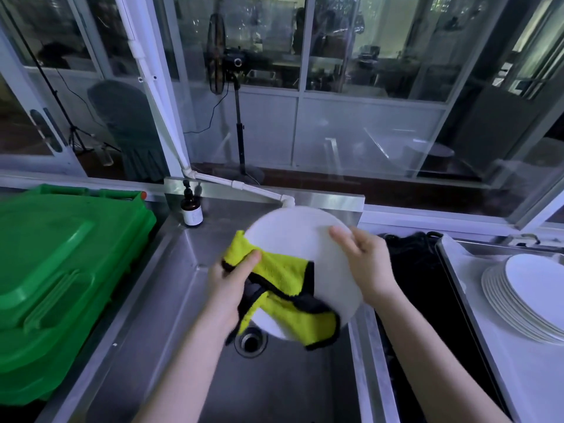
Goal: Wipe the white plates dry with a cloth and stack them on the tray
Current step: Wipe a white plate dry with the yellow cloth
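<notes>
Over the sink [189, 300], the right hand [364, 265] grips a tilted white plate [293, 236] by its right rim; the left hand [232, 280] pinches a yellow cloth [283, 273] against its face. The stack on the tray [464, 297] lies to the right, nearer the right hand.

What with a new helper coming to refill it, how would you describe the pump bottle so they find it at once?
Start at the steel sink in the middle. At its back left corner, right of the green bin, stands the pump bottle. It is the only bottle there: small, dark brown, with a black pump and a pale label.
</notes>
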Tool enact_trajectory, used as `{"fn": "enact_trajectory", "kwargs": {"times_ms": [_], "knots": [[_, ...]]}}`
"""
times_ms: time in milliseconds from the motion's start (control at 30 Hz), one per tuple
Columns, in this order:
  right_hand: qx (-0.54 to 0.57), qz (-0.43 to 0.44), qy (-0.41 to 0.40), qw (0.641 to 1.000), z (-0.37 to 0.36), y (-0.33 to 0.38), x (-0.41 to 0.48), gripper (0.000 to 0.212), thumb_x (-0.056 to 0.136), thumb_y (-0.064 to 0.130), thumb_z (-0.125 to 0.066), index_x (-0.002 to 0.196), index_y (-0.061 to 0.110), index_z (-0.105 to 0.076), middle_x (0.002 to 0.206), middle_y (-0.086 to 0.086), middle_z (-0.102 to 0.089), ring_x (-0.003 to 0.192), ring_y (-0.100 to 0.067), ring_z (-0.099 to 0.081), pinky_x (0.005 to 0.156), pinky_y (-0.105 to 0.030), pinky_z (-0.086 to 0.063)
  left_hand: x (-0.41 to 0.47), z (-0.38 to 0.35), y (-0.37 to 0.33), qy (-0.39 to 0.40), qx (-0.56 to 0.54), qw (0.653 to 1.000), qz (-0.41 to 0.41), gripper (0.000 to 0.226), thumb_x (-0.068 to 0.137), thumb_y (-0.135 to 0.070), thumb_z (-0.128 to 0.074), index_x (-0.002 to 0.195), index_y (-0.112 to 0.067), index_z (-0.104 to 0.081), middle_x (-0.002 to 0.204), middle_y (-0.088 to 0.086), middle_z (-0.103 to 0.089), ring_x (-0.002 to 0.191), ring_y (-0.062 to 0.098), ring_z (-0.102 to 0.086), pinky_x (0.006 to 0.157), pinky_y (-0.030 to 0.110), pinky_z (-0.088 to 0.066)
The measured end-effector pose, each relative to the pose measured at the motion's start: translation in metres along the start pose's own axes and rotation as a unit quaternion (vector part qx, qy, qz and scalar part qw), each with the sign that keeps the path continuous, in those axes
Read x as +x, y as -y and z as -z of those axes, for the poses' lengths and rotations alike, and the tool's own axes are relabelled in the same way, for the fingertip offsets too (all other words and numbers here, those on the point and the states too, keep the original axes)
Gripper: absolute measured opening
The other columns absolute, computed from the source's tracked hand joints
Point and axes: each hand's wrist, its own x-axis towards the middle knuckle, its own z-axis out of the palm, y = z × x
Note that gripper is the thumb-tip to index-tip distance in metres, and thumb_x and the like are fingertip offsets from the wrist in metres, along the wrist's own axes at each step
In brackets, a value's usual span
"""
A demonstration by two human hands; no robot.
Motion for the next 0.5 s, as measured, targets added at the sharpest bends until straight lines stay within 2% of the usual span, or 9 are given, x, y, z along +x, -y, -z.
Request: {"fn": "enact_trajectory", "kwargs": {"times_ms": [67, 100, 167, 267, 300, 333, 400, 467, 500], "knots": [[0.096, -0.070, -0.078, 0.990, -0.012, -0.007, -0.009, 0.052, 0.096, 0.036, -0.065, 0.060, 0.016, -0.033, 0.062, 0.003, -0.029, 0.062, -0.014, -0.028, 0.057, -0.033, -0.020, -0.004, -0.003, 0.011, -0.073, -0.062, 0.994, 0.052, 0.013, 0.085, -0.016, -0.073, 0.097, -0.012, -0.070, 0.087, 0.008, -0.076, 0.075, 0.022, -0.072, 0.059, 0.031, -0.059], [0.122, -0.089, -0.079, 0.985, -0.017, -0.012, -0.013, 0.051, 0.097, 0.036, -0.063, 0.063, 0.007, -0.039, 0.066, -0.001, -0.032, 0.065, -0.015, -0.030, 0.060, -0.034, -0.023, -0.002, -0.002, 0.011, -0.084, -0.051, 0.994, 0.054, 0.011, 0.085, -0.017, -0.074, 0.095, -0.013, -0.071, 0.087, 0.008, -0.076, 0.074, 0.022, -0.072, 0.058, 0.032, -0.059], [0.117, -0.098, -0.022, 0.988, -0.014, -0.019, -0.019, 0.050, 0.100, 0.037, -0.058, 0.075, -0.005, -0.048, 0.069, -0.003, -0.040, 0.067, -0.014, -0.037, 0.062, -0.033, -0.028, 0.004, 0.003, 0.003, -0.067, -0.012, 0.997, 0.035, 0.013, 0.085, -0.015, -0.074, 0.096, -0.009, -0.071, 0.091, 0.012, -0.076, 0.075, 0.023, -0.072, 0.059, 0.033, -0.059], [0.070, -0.038, 0.101, 0.992, 0.011, -0.005, -0.007, 0.025, 0.097, 0.035, -0.063, 0.084, 0.015, -0.064, 0.070, 0.011, -0.058, 0.067, -0.004, -0.051, 0.061, -0.025, -0.040, 0.013, 0.013, -0.016, 0.000, 0.037, 0.999, -0.002, 0.019, 0.083, -0.012, -0.075, 0.102, -0.008, -0.071, 0.095, 0.013, -0.076, 0.082, 0.025, -0.073, 0.063, 0.032, -0.059], [0.039, -0.015, 0.145, 0.989, 0.015, 0.004, 0.000, 0.019, 0.096, 0.035, -0.065, 0.092, 0.017, -0.068, 0.076, 0.009, -0.064, 0.072, -0.003, -0.055, 0.065, -0.024, -0.043, 0.015, 0.014, -0.022, 0.040, 0.070, 0.996, -0.028, 0.021, 0.081, -0.011, -0.076, 0.102, -0.013, -0.072, 0.095, 0.010, -0.076, 0.084, 0.024, -0.073, 0.066, 0.031, -0.059], [-0.006, 0.015, 0.185, 0.983, 0.016, 0.013, 0.006, 0.024, 0.095, 0.036, -0.066, 0.095, 0.012, -0.069, 0.078, 0.002, -0.064, 0.075, -0.004, -0.055, 0.068, -0.028, -0.043, 0.017, 0.012, -0.026, 0.091, 0.123, 0.986, -0.062, 0.025, 0.079, -0.010, -0.078, 0.102, -0.020, -0.073, 0.095, 0.006, -0.077, 0.087, 0.022, -0.073, 0.072, 0.031, -0.059], [-0.109, 0.084, 0.242, 0.961, 0.008, 0.025, 0.011, 0.042, 0.095, 0.036, -0.064, 0.084, -0.004, -0.058, 0.071, -0.010, -0.046, 0.070, -0.013, -0.043, 0.065, -0.035, -0.035, 0.017, 0.004, -0.035, 0.183, 0.246, 0.943, -0.130, 0.030, 0.075, -0.011, -0.082, 0.098, -0.027, -0.073, 0.093, 0.000, -0.077, 0.087, 0.016, -0.072, 0.080, 0.028, -0.056], [-0.144, 0.124, 0.232, 0.954, 0.000, 0.028, 0.009, 0.050, 0.095, 0.031, -0.065, 0.070, -0.007, -0.045, 0.067, -0.007, -0.033, 0.066, -0.017, -0.032, 0.061, -0.035, -0.026, 0.018, 0.000, -0.039, 0.219, 0.303, 0.914, -0.156, 0.031, 0.074, -0.014, -0.084, 0.099, -0.028, -0.072, 0.091, -0.002, -0.077, 0.084, 0.013, -0.070, 0.081, 0.027, -0.054], [-0.140, 0.131, 0.218, 0.957, 0.000, 0.026, 0.008, 0.052, 0.095, 0.030, -0.065, 0.066, -0.005, -0.040, 0.066, -0.006, -0.030, 0.064, -0.017, -0.029, 0.059, -0.034, -0.023, 0.017, 0.000, -0.039, 0.218, 0.294, 0.919, -0.150, 0.031, 0.073, -0.015, -0.085, 0.098, -0.029, -0.073, 0.091, -0.002, -0.077, 0.084, 0.013, -0.071, 0.081, 0.026, -0.054]]}}
